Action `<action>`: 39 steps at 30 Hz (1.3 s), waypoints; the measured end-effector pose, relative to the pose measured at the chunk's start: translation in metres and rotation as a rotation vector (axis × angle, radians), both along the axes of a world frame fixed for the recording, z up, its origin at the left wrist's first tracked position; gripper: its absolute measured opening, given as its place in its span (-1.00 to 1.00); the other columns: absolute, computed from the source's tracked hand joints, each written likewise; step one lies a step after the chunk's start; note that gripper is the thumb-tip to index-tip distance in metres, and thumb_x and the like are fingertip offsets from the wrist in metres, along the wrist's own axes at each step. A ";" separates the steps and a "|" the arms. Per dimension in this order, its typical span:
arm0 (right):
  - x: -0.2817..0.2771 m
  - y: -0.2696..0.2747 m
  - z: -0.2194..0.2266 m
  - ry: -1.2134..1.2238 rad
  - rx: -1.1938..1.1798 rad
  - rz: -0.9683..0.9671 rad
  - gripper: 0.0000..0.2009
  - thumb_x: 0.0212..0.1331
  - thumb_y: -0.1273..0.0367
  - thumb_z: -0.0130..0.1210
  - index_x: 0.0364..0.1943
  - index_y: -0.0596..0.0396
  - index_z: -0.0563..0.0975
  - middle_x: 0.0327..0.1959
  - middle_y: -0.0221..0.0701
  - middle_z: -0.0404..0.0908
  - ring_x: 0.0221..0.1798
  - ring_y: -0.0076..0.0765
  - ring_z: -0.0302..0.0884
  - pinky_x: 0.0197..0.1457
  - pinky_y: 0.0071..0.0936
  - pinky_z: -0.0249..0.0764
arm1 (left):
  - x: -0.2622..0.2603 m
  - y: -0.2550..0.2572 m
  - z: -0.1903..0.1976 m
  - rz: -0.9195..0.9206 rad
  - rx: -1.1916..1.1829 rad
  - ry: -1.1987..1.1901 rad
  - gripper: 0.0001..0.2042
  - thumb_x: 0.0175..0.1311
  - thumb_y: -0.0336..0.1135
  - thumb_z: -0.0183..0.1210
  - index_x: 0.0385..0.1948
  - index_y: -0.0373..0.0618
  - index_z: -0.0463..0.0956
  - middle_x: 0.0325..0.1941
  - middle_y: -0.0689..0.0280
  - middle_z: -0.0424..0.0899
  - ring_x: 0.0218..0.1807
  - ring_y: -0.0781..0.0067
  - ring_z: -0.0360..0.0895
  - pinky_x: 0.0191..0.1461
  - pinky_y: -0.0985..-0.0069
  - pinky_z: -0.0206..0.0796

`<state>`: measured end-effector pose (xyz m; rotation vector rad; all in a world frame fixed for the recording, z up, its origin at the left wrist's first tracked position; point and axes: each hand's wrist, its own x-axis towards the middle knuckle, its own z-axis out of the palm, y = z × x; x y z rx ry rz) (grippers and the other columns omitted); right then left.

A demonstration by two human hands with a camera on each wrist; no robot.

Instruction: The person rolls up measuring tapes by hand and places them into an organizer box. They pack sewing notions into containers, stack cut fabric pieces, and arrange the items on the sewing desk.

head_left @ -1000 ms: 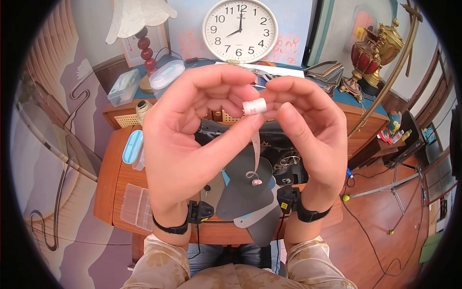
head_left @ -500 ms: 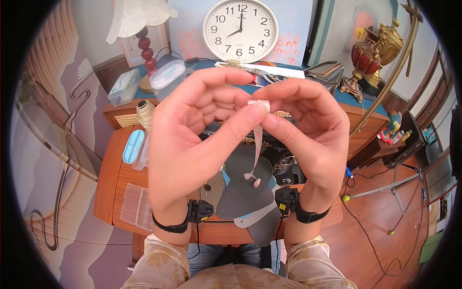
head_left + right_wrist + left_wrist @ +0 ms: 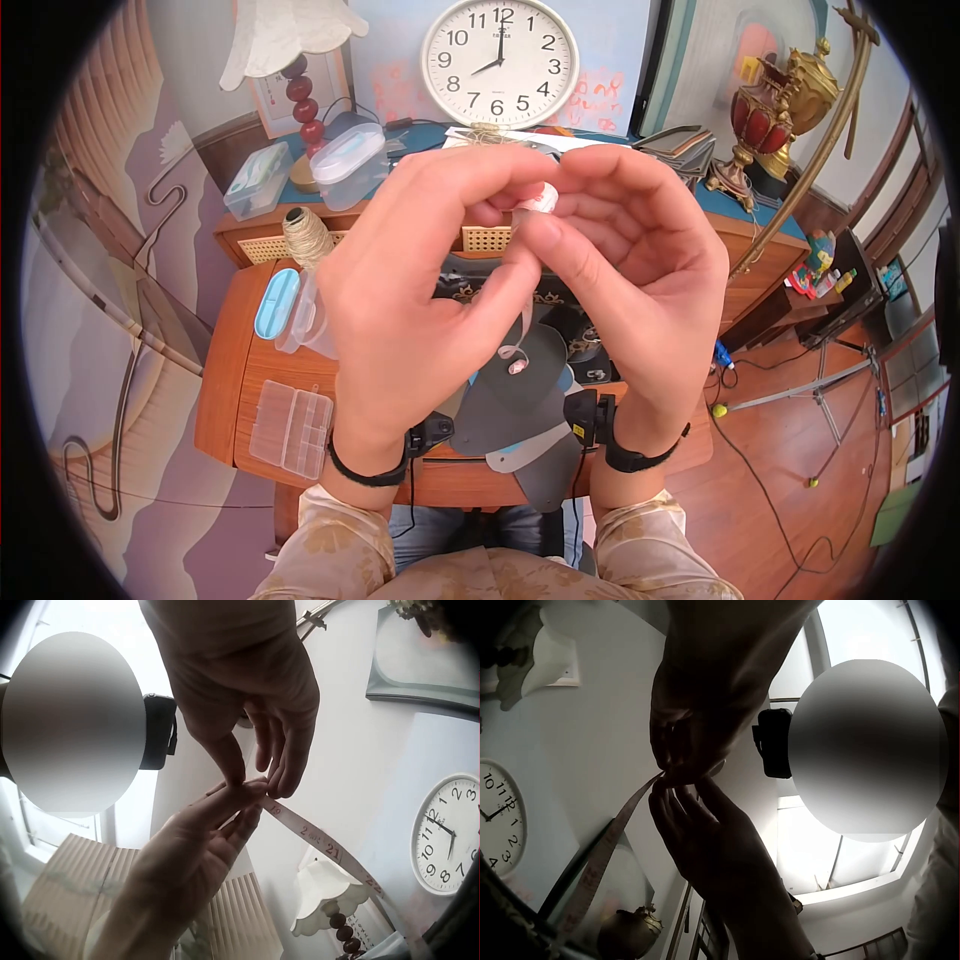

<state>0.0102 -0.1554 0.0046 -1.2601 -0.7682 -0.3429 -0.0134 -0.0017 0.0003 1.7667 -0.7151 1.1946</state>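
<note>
A soft tape measure [image 3: 540, 197], white with red figures, is wound into a small roll between the fingertips of both hands, held up over the table. My left hand [image 3: 400, 290] pinches the roll from the left, its fingertips partly hidden. From the other side my right hand [image 3: 640, 270] pinches it with thumb and curled fingers. The loose tape end [image 3: 516, 366] dangles below in a curl, over dark grey flat pieces [image 3: 500, 410] on the table. In the right wrist view the tape strip [image 3: 334, 849] runs away from the meeting fingertips, its numbers showing.
On the left of the wooden table lie a blue case [image 3: 276, 304], a clear divided box [image 3: 290, 428] and a twine spool [image 3: 306, 238]. A lamp [image 3: 301, 110], a lidded plastic tub [image 3: 348, 165] and a wall clock [image 3: 500, 65] stand behind.
The left hand has turned and shifted slightly right, its thumb lower. The right thumb has moved up and left onto the roll. The hanging tape end has swung a little left and up.
</note>
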 end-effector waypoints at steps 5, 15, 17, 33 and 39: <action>-0.001 -0.002 0.000 -0.015 0.011 -0.009 -0.65 0.22 0.66 0.23 0.09 0.37 0.49 -0.03 -0.20 0.67 0.05 -0.39 0.67 0.12 -0.51 0.62 | -0.001 -0.001 0.000 -0.001 0.034 -0.004 -0.61 0.06 -0.73 0.29 -0.01 -0.35 0.56 -0.03 0.18 0.67 -0.09 0.49 0.61 0.00 0.56 0.47; 0.002 -0.005 -0.001 -0.005 0.052 0.011 -0.72 0.31 0.61 0.18 0.09 0.37 0.52 -0.03 -0.24 0.68 0.04 -0.45 0.65 0.16 -0.53 0.55 | -0.008 0.000 0.005 -0.294 -0.252 0.328 -0.73 0.23 -0.66 0.27 -0.03 -0.42 0.56 -0.02 0.13 0.68 -0.02 0.43 0.65 0.10 0.50 0.53; 0.003 -0.009 -0.001 -0.028 -0.010 0.009 -0.74 0.30 0.60 0.19 0.05 0.37 0.56 -0.02 -0.24 0.69 0.04 -0.43 0.65 0.16 -0.51 0.56 | -0.007 -0.001 0.005 -0.317 -0.271 0.320 -0.74 0.23 -0.67 0.26 -0.04 -0.42 0.58 -0.02 0.11 0.68 -0.02 0.42 0.66 0.09 0.49 0.53; 0.000 -0.007 0.002 -0.009 0.070 0.032 -0.67 0.23 0.61 0.26 0.08 0.33 0.54 -0.05 -0.21 0.71 0.01 -0.39 0.68 0.14 -0.47 0.60 | -0.011 0.002 0.006 -0.328 -0.269 0.291 -0.78 0.24 -0.70 0.23 -0.08 -0.43 0.60 -0.03 0.08 0.70 -0.04 0.40 0.68 0.06 0.52 0.55; -0.003 -0.006 0.003 -0.015 0.070 -0.008 -0.69 0.21 0.62 0.27 0.05 0.33 0.56 -0.10 -0.20 0.73 0.00 -0.39 0.70 0.10 -0.49 0.62 | -0.011 0.002 0.005 -0.349 -0.269 0.280 -0.77 0.25 -0.70 0.23 -0.06 -0.44 0.57 -0.04 0.08 0.70 -0.04 0.40 0.68 0.07 0.52 0.54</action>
